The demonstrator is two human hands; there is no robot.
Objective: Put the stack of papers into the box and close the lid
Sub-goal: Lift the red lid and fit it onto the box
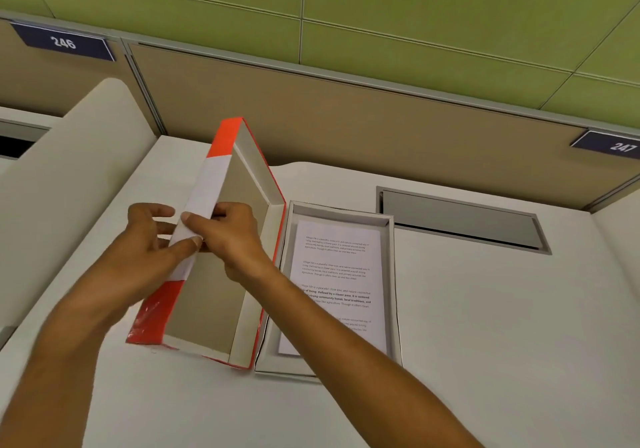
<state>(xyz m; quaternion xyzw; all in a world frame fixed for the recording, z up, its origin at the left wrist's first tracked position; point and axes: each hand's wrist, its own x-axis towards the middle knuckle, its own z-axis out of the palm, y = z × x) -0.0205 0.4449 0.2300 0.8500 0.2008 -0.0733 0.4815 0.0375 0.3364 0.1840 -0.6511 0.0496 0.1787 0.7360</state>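
Wall plates (pixel 64 42) "246", "247" — papers' (pixel 337 274) print blurred

Lid (pixel 221 225): orange-red outside with white band on edge, plain grey-beige inside. Box (pixel 393 274): pale grey walls. Papers (pixel 337 284): white, black printed text. Desk (pixel 485 326): off-white. Partition (pixel 346 118): tan. Number plates (pixel 64 42): navy, white digits.

White desk (pixel 485 326) w/ recessed grey cable flap (pixel 460 219); open box (pixel 393 274) sits on it.
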